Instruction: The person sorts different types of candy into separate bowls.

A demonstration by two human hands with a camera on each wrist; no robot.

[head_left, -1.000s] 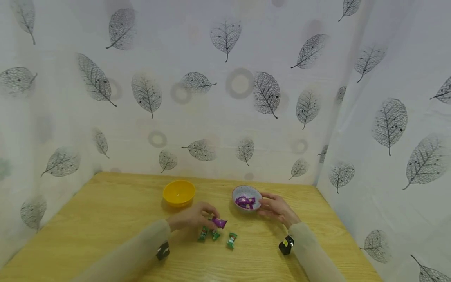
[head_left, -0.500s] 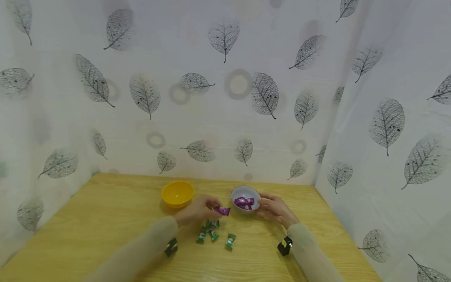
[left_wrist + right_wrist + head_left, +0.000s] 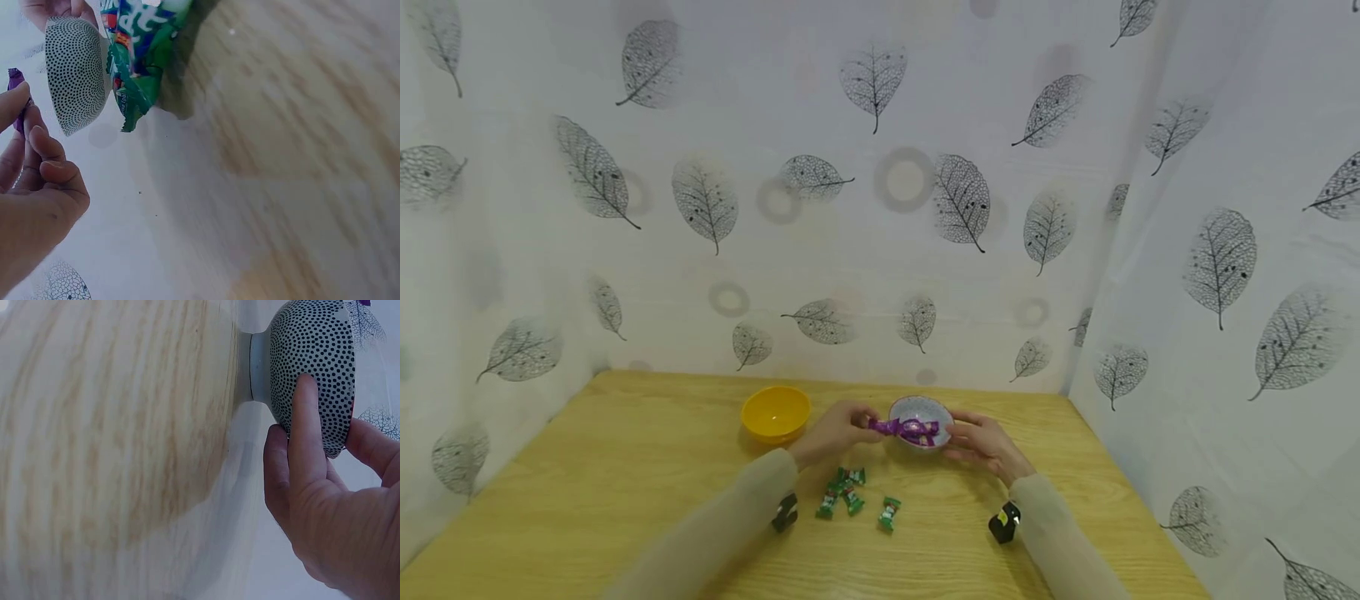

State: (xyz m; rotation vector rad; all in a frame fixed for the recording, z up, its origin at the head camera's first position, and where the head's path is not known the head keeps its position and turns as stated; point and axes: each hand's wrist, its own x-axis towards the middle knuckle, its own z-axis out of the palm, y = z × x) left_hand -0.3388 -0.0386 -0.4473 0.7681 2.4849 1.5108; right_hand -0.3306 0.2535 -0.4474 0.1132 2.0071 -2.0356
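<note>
1 ylw bowl, 1 dotted bowl, 4 grn sweets, min. 3 purple sweets; 2 hands

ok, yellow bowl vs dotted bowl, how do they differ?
Colour: the yellow bowl is plain; the dotted bowl is pale with dark dots outside.
Contents: purple candies lie in the dotted bowl; none show in the yellow bowl.
Contact: the right hand holds the dotted bowl; no hand holds the yellow bowl.
Shared: both are round and upright, openings up.
</note>
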